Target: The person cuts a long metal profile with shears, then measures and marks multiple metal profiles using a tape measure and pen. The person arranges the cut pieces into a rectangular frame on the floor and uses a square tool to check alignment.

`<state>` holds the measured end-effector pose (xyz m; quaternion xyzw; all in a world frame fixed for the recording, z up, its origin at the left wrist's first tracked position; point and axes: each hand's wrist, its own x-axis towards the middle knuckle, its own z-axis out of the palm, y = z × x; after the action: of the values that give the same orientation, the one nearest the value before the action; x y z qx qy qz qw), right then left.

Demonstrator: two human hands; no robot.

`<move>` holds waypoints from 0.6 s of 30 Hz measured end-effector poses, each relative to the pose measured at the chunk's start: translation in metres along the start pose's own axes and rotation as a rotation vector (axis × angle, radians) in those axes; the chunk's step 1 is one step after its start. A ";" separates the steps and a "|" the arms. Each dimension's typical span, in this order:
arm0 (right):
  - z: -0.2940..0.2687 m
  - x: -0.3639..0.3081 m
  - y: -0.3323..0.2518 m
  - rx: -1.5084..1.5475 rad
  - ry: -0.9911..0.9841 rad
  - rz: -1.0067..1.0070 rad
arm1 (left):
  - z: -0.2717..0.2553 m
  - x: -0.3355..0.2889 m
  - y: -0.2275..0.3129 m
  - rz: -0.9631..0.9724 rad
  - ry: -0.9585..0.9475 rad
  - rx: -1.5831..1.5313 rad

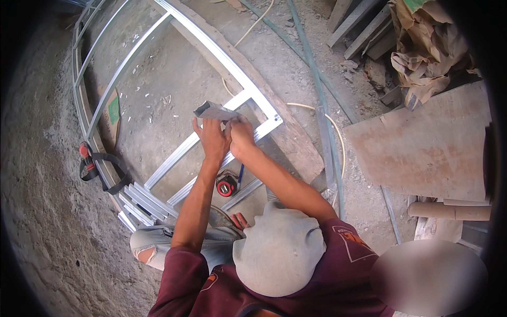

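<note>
A short piece of grey metal channel (215,111) is held tilted over the silver metal frame (185,153), near its right corner. My left hand (213,138) grips it from the near side, thumb at its left end. My right hand (241,138) is closed at its right end, against the left; its fingertips are partly hidden. Below my hands lie a red and black tape measure (226,185) and a blue pen-like stick (241,174). A red-handled tool (240,220) rests closer to me, mostly covered.
Short metal channels (150,201) are stacked at the frame's near left, beside a red-handled tool with a black strap (113,173). A wooden plank (301,150) runs under the frame's right side. A pale cable (341,142), metal strips (323,127) and a plywood board (422,142) lie to the right.
</note>
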<state>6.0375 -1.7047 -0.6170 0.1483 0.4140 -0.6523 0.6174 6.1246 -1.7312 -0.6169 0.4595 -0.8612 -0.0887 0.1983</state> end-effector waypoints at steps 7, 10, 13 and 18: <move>0.002 -0.023 -0.009 -0.140 0.050 -0.043 | 0.001 -0.003 -0.004 -0.011 0.003 0.001; -0.018 -0.029 -0.016 -0.283 -0.068 -0.026 | 0.001 -0.002 -0.002 -0.016 0.015 -0.030; -0.034 -0.053 -0.034 -0.341 -0.149 -0.140 | 0.002 -0.001 -0.003 -0.032 0.028 -0.030; -0.045 -0.076 -0.089 -0.745 -0.191 -0.469 | 0.001 -0.004 -0.001 -0.082 0.008 -0.023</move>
<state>5.9556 -1.6299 -0.5597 -0.2427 0.5843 -0.5918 0.4995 6.1267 -1.7286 -0.6194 0.4924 -0.8398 -0.1047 0.2031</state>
